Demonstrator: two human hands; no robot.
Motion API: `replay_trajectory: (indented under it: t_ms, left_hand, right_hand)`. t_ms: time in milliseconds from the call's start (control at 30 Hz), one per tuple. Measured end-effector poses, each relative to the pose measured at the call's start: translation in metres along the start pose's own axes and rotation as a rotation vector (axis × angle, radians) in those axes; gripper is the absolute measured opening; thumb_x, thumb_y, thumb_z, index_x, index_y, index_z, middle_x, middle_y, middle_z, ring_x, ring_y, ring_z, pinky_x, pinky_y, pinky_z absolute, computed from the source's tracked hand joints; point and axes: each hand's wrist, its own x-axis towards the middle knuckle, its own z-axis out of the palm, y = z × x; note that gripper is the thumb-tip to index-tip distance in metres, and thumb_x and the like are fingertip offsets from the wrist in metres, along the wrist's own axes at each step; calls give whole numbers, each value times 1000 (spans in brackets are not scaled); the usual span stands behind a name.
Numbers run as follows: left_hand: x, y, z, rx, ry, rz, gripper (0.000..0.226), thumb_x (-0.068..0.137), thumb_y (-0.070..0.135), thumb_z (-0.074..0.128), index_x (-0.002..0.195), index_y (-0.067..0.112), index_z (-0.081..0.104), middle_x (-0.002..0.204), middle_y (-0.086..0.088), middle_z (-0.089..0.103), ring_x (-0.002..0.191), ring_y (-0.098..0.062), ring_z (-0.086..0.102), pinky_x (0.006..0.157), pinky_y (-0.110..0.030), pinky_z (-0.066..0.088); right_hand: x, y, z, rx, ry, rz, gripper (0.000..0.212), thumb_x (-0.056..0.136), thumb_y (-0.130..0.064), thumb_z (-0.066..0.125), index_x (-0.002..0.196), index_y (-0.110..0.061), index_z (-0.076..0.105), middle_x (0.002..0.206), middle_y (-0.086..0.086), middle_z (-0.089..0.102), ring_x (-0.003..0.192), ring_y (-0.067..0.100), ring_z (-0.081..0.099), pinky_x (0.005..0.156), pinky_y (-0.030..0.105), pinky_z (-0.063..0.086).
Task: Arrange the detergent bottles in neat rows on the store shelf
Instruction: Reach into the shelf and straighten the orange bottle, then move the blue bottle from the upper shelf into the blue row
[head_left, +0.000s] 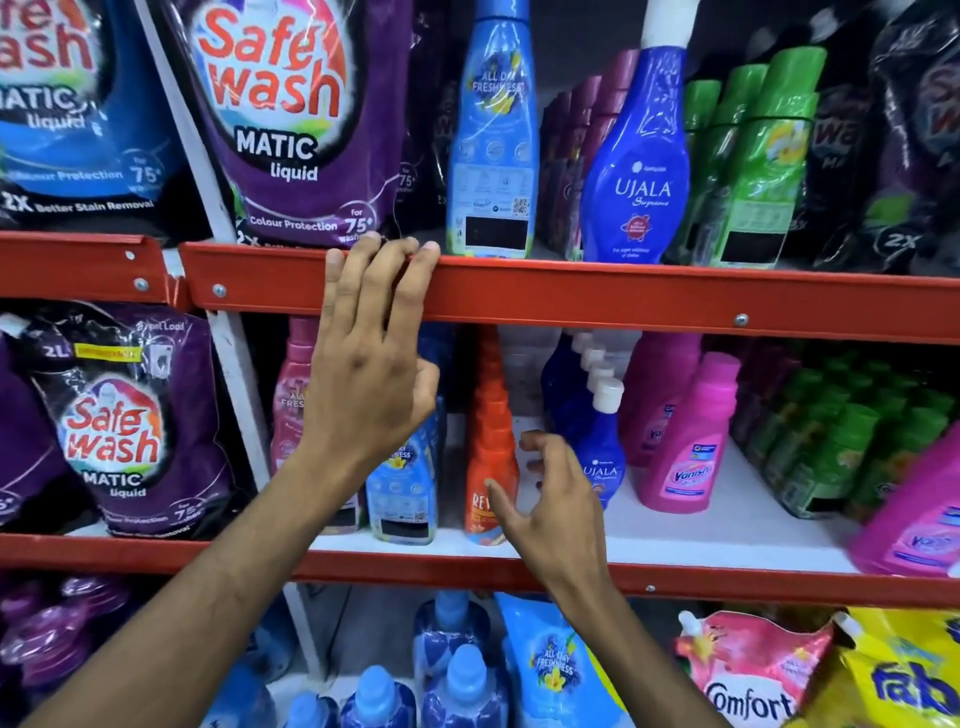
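My left hand (371, 353) rests flat against the red front rail (571, 296) of the upper shelf, fingertips hooked over its top edge. It holds no bottle. My right hand (550, 493) hovers on the middle shelf with fingers spread, between the orange bottles (488, 415) and a row of small blue Ujala bottles (602, 447). Its thumb is close to the front orange bottle, and I cannot tell if it touches. On the upper shelf stand a light blue bottle (493, 140) and a tall blue Ujala bottle (639, 161).
Purple Safe wash pouches (291, 114) fill the left of the upper shelf, green bottles (753, 156) the right. The middle shelf holds pink Vanish bottles (691, 441), green bottles (841, 441) and light blue bottles (405, 483). Blue bottles and Comfort pouches (753, 670) stand below.
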Motion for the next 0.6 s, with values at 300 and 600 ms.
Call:
replay_trajectory:
  t_ms: [300,600]
  left_hand:
    - [3,16,1,2,41,-72,77,76,23,66,147,3,43,152,-22,44,148,-42,30,125,-63,12]
    - [22,59,11,18,-3,50,84,75,28,70,150,5,41,159,-20,37,151,-45,24,122,-68,17]
  right_hand:
    - [47,-51,-97,-266,557,-479,53,85,-25,64,137,-13,60,149,13,53,140,39,45,118,46,35]
    - [118,-76,-148,-378,573,-341,73,92,-28,54,158,-14,26,166,20,20,155,42,13,128,46,10]
